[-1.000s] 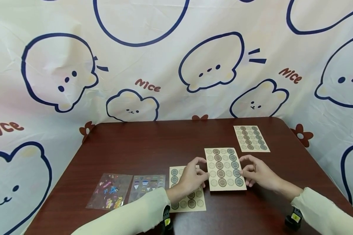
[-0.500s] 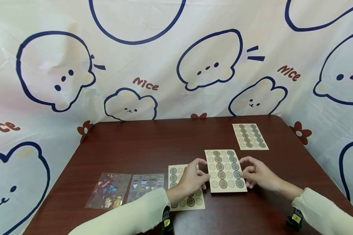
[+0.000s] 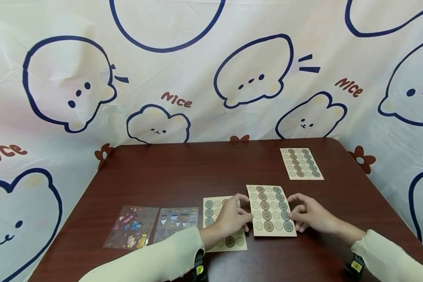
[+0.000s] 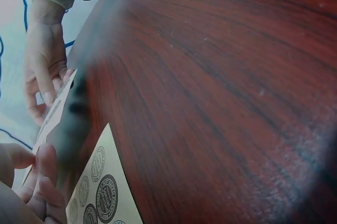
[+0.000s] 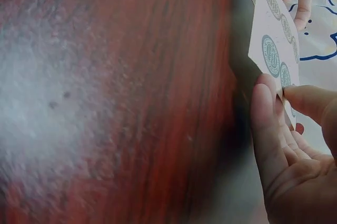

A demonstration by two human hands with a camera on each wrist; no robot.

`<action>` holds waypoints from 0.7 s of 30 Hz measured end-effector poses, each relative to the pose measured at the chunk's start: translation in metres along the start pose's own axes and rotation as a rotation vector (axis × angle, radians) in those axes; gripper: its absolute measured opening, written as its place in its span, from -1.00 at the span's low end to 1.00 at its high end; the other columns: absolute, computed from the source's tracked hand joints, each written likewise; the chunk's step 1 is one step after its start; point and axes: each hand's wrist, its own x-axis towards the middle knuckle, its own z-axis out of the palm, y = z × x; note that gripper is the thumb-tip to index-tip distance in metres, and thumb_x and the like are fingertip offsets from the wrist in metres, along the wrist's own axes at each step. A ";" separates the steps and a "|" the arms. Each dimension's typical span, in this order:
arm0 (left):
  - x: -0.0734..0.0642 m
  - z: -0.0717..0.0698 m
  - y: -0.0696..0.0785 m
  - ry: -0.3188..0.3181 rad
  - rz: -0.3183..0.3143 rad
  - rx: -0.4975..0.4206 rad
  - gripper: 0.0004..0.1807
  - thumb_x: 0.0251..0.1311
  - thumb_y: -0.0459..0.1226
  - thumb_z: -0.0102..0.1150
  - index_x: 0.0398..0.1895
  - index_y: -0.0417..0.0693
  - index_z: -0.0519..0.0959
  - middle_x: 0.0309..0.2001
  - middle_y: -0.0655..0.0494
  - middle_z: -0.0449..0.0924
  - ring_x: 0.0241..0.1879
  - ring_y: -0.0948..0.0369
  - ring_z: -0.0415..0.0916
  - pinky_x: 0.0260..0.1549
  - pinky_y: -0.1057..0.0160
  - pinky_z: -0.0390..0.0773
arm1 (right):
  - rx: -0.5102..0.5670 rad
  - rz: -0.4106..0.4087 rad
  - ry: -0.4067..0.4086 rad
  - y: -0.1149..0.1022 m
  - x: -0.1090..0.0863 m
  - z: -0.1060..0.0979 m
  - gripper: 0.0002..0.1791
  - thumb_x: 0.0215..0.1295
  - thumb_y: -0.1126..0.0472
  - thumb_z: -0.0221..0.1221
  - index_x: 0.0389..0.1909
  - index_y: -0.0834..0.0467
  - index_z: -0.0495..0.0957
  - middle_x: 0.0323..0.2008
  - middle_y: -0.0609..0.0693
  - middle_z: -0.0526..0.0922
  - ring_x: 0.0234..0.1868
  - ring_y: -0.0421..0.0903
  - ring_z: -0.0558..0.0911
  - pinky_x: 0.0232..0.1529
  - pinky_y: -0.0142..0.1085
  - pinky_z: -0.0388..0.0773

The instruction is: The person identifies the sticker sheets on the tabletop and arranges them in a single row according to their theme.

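Observation:
A cream sheet of round stickers point(image 3: 271, 209), printed in pale, brown and grey-green columns, is held up between both hands above the table. My left hand point(image 3: 230, 216) pinches its left edge, thumb in front. On the opposite side my right hand point(image 3: 313, 213) pinches the right edge; the right wrist view shows the thumb and fingers point(image 5: 263, 108) gripping near the sheet's lower corner. Under my left hand and forearm lies a second sticker sheet point(image 3: 230, 242), partly covered; its dark round seals show in the left wrist view.
A third round-sticker sheet point(image 3: 301, 163) lies at the table's back right. Two clear sticker sheets lie at the left, one with colourful ponies point(image 3: 132, 229), the other with small shapes point(image 3: 174, 221), partly behind my left sleeve. A printed cloth point(image 3: 197, 70) hangs behind the dark wooden table point(image 3: 183, 172).
The held sticker sheet has come slightly down and towards me, both hands moving with it and keeping their grip. The sheets lying on the table have stayed put.

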 end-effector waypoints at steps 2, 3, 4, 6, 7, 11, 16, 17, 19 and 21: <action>-0.001 0.001 -0.001 -0.002 -0.005 0.003 -0.53 0.18 -0.46 0.27 0.16 -0.14 0.44 -0.46 -0.19 0.74 -0.75 0.23 0.50 -0.78 0.45 0.28 | -0.002 0.003 -0.003 0.002 -0.001 0.001 -0.40 0.39 0.29 0.23 0.24 0.46 0.14 -0.46 0.08 0.68 -0.54 -0.13 0.68 -0.51 -0.19 0.68; -0.002 0.001 -0.001 -0.004 -0.007 0.007 -0.53 0.18 -0.46 0.28 0.16 -0.13 0.44 -0.47 -0.17 0.73 -0.75 0.23 0.50 -0.78 0.45 0.29 | -0.004 0.007 -0.004 0.002 -0.001 0.002 -0.40 0.39 0.29 0.22 0.24 0.46 0.15 -0.46 0.09 0.68 -0.54 -0.12 0.68 -0.51 -0.18 0.68; -0.003 0.002 -0.002 -0.007 -0.010 0.013 -0.54 0.19 -0.45 0.27 0.17 -0.12 0.44 -0.48 -0.15 0.73 -0.74 0.24 0.50 -0.77 0.45 0.30 | -0.004 0.012 -0.006 0.003 -0.002 0.002 -0.41 0.39 0.29 0.22 0.24 0.46 0.15 -0.47 0.09 0.68 -0.54 -0.12 0.68 -0.51 -0.18 0.68; -0.004 0.002 -0.003 -0.014 -0.015 0.024 -0.53 0.20 -0.45 0.27 0.17 -0.12 0.44 -0.49 -0.11 0.73 -0.74 0.24 0.50 -0.78 0.44 0.30 | -0.006 0.024 -0.007 0.003 -0.003 0.003 -0.41 0.39 0.29 0.22 0.24 0.47 0.15 -0.48 0.11 0.67 -0.55 -0.12 0.68 -0.52 -0.18 0.68; -0.005 0.003 -0.004 -0.017 -0.017 0.027 -0.53 0.20 -0.45 0.27 0.18 -0.12 0.44 -0.49 -0.10 0.74 -0.74 0.24 0.50 -0.78 0.44 0.29 | -0.004 0.030 -0.007 0.003 -0.003 0.004 -0.42 0.39 0.29 0.22 0.23 0.47 0.16 -0.48 0.11 0.67 -0.55 -0.12 0.68 -0.52 -0.18 0.68; -0.007 0.004 -0.004 -0.019 -0.021 0.033 -0.53 0.18 -0.45 0.28 0.17 -0.13 0.45 -0.49 -0.09 0.74 -0.74 0.24 0.50 -0.78 0.44 0.30 | -0.013 0.048 0.000 0.002 -0.005 0.005 -0.44 0.38 0.30 0.21 0.21 0.47 0.17 -0.50 0.10 0.66 -0.57 -0.13 0.67 -0.54 -0.19 0.67; -0.007 0.004 -0.003 -0.017 -0.032 0.051 -0.52 0.14 -0.46 0.29 0.15 -0.11 0.47 -0.52 -0.03 0.72 -0.74 0.25 0.51 -0.77 0.43 0.35 | -0.015 0.058 0.015 -0.001 -0.006 0.007 -0.47 0.40 0.28 0.20 0.19 0.46 0.19 -0.54 0.05 0.64 -0.58 -0.15 0.66 -0.56 -0.21 0.66; -0.006 0.004 -0.003 -0.016 -0.035 0.056 -0.52 0.14 -0.47 0.29 0.15 -0.11 0.47 -0.53 -0.01 0.72 -0.75 0.26 0.51 -0.77 0.43 0.36 | -0.014 0.058 0.018 -0.002 -0.006 0.007 -0.48 0.41 0.28 0.20 0.19 0.46 0.20 -0.55 0.04 0.63 -0.59 -0.15 0.65 -0.57 -0.22 0.65; -0.006 0.004 -0.003 -0.012 -0.037 0.060 -0.52 0.13 -0.47 0.29 0.14 -0.12 0.47 -0.54 0.01 0.71 -0.75 0.27 0.50 -0.78 0.42 0.39 | -0.020 0.058 0.028 -0.003 -0.006 0.008 -0.49 0.41 0.28 0.19 0.18 0.46 0.21 -0.57 0.03 0.61 -0.60 -0.16 0.64 -0.58 -0.22 0.64; -0.006 0.005 -0.003 -0.008 -0.035 0.066 -0.52 0.13 -0.47 0.30 0.15 -0.13 0.48 -0.55 0.03 0.71 -0.76 0.28 0.50 -0.78 0.41 0.39 | -0.032 0.059 0.037 -0.003 -0.005 0.009 -0.49 0.41 0.28 0.20 0.17 0.46 0.22 -0.57 0.03 0.61 -0.61 -0.16 0.62 -0.60 -0.22 0.63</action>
